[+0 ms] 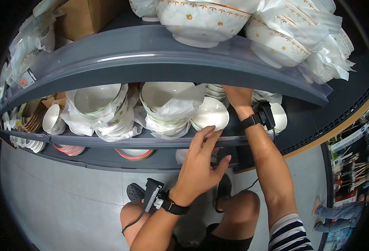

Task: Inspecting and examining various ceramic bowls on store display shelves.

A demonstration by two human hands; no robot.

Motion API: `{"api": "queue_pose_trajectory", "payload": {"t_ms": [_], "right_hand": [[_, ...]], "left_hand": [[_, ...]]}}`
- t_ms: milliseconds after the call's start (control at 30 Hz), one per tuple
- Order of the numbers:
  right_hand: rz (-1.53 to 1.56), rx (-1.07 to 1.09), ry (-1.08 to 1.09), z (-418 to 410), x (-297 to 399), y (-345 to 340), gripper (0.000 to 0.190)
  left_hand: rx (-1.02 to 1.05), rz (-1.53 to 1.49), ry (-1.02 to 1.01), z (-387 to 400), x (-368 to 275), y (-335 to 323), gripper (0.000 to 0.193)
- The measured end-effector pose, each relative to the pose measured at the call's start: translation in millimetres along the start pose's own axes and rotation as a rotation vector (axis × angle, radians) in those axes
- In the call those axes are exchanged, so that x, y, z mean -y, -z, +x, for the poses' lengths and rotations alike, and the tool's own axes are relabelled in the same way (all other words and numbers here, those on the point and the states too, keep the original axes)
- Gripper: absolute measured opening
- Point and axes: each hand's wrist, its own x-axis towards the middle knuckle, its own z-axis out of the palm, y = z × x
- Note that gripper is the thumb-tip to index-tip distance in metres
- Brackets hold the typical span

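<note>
My left hand point(200, 161) is just in front of the middle shelf's edge, fingers apart and nothing in it. Its fingertips overlap the front of a white bowl point(210, 111) tipped towards me; whether they touch it I cannot tell. My right hand point(239, 95) reaches deep into that shelf, its fingers hidden beneath the upper shelf. To its left is a small stack of green-rimmed bowls point(215, 91). Another white bowl point(279, 117) stands right of the right wrist. Larger bowls in wrapping sheets form one stack point(168, 109) and a second stack point(101, 106) further left.
Orange-patterned bowls point(203, 17) sit behind the upper shelf's clear lip point(115, 47), which overhangs my right hand. Red-rimmed plates point(134, 153) lie on the lower shelf. A cardboard box point(81, 18) stands upper left. Another person's legs point(338, 216) appear at right.
</note>
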Motion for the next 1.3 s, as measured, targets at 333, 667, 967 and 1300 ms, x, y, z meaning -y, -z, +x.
{"api": "queue_pose_trajectory", "payload": {"t_ms": [333, 667, 967, 1300], "right_hand": [[0.038, -0.016, 0.042, -10.2, -17.2, -14.3, 0.028], [-0.241, 0.088, 0.171, -14.9, -35.3, -6.9, 0.033], [-0.189, 0.114, 0.173, -13.1, -28.5, -6.1, 0.021], [-0.154, 0.158, 0.256, -7.6, -39.6, -9.2, 0.018]], "left_hand": [[-0.021, 0.291, -0.084, 4.1, 7.3, -1.6, 0.054], [-0.036, 0.809, -0.116, 23.2, 35.0, -16.4, 0.028], [0.043, 0.688, -0.116, 24.6, 36.1, -11.8, 0.017], [0.035, 0.669, -0.114, 25.8, 36.6, -13.2, 0.016]]}}
